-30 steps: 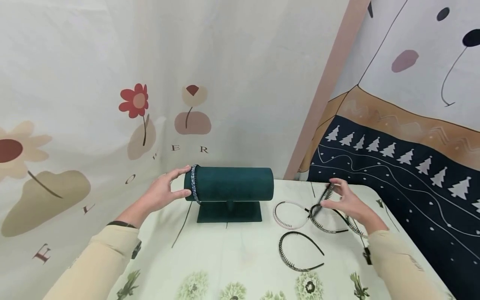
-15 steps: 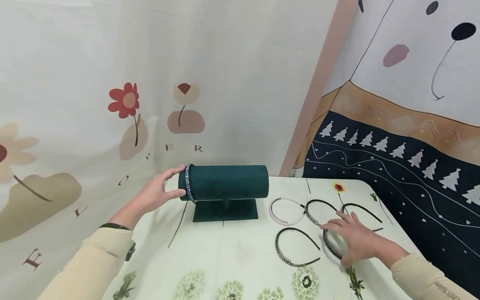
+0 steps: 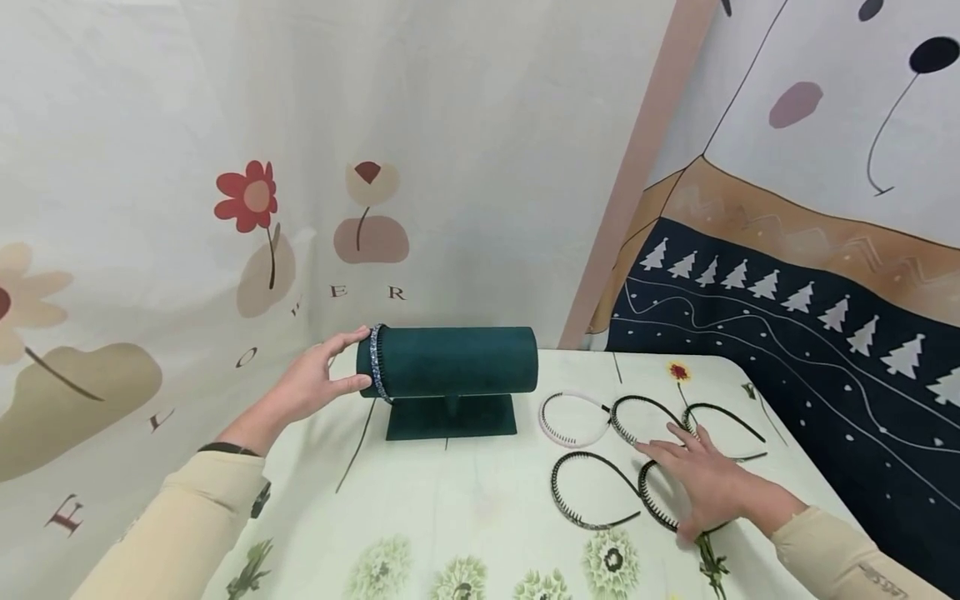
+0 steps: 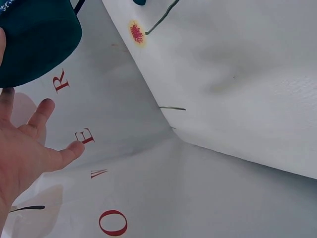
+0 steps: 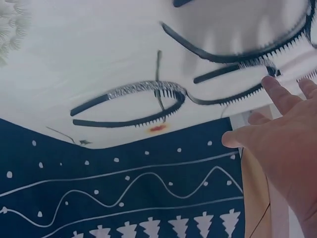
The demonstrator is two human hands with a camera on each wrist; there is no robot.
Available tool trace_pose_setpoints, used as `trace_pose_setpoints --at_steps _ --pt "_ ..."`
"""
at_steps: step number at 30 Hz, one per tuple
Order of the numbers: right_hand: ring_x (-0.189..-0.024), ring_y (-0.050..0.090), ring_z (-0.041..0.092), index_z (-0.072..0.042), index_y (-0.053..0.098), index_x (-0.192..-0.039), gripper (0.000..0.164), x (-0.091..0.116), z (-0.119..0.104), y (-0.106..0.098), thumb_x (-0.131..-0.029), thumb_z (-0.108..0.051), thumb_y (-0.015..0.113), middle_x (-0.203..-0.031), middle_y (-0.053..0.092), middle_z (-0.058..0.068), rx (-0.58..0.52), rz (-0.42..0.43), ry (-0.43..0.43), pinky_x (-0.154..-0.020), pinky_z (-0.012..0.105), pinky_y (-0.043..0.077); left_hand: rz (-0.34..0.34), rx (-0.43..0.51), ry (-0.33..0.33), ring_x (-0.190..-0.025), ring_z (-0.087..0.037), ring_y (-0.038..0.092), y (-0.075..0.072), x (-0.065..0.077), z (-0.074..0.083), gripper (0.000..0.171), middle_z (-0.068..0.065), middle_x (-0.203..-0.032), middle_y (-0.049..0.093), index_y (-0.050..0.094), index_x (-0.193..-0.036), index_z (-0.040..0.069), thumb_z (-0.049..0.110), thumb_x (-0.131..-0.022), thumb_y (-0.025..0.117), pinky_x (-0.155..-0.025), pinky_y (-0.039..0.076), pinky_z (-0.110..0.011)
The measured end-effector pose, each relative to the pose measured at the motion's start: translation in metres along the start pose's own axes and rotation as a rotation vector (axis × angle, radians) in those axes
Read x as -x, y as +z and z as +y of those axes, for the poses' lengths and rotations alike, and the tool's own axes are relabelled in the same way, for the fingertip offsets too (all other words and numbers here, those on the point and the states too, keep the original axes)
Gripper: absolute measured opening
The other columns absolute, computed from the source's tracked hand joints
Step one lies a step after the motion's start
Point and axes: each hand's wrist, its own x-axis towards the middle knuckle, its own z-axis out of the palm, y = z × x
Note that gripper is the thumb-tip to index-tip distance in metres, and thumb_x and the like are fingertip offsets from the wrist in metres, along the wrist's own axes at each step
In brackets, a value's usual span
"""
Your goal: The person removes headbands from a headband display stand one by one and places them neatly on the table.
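Note:
A glittery blue headband [image 3: 375, 367] sits around the left end of a dark green velvet roll stand [image 3: 457, 362]. My left hand [image 3: 311, 383] spans that end, fingertips at the top and thumb at the front; the left wrist view shows splayed fingers beside it. Spread fingers of my right hand [image 3: 708, 483] lie over a black toothed headband [image 3: 654, 502], hiding part of it. Near them are a silver-trimmed black headband [image 3: 723, 408], another black headband [image 3: 637, 399], a pink headband [image 3: 551, 432] and a lower-left black headband [image 3: 557, 496].
A pale flower-print cloth [image 3: 465, 517] covers the table. A white printed curtain [image 3: 480, 167] hangs behind the stand. On the right, a navy tree-print cloth [image 3: 750, 317] borders the table's edge.
My right hand came from the farther headbands down to the lower right one, which has shifted slightly left to meet the lower-left headband. The left hand stays at the stand.

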Motion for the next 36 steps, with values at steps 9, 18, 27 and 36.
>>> trace_pose_setpoints --at_steps 9,18,27,36 --pt "-0.15 0.03 0.066 -0.007 0.044 -0.161 0.107 -0.028 0.002 -0.041 -0.076 -0.044 0.097 -0.161 0.05 0.024 -0.119 0.126 0.092 -0.113 0.086 0.027 0.006 -0.001 0.0 -0.16 -0.051 0.027 0.0 0.003 0.0 0.09 -0.013 -0.178 0.029 0.03 -0.17 0.022 0.036 -0.097 0.08 -0.121 0.036 -0.073" --pt "-0.146 0.047 0.056 -0.001 0.031 -0.166 0.08 -0.094 0.016 -0.052 -0.108 -0.045 0.064 -0.16 0.047 0.033 -0.446 0.305 0.242 -0.114 0.069 0.046 0.01 -0.016 0.009 -0.16 -0.051 0.028 0.003 -0.001 0.002 0.088 -0.012 -0.177 0.031 0.032 -0.17 0.023 0.035 -0.097 0.081 -0.12 0.036 -0.074" --pt "-0.156 0.041 0.044 -0.014 0.03 -0.169 0.08 -0.154 -0.024 -0.074 -0.108 -0.059 0.054 -0.167 0.045 0.022 -0.707 0.434 0.185 -0.124 0.067 0.038 0.009 -0.009 0.013 -0.161 -0.051 0.027 0.005 -0.001 0.002 0.088 -0.014 -0.177 0.031 0.032 -0.17 0.022 0.033 -0.097 0.081 -0.12 0.035 -0.075" --pt "-0.154 0.045 0.039 -0.02 0.039 -0.166 0.074 -0.215 -0.123 -0.127 -0.105 -0.051 0.066 -0.166 0.049 0.013 -0.531 0.402 -0.04 -0.125 0.062 0.041 0.011 -0.006 -0.011 -0.162 -0.05 0.026 0.001 0.003 0.001 0.09 -0.012 -0.177 0.03 0.031 -0.17 0.024 0.035 -0.096 0.081 -0.12 0.035 -0.075"
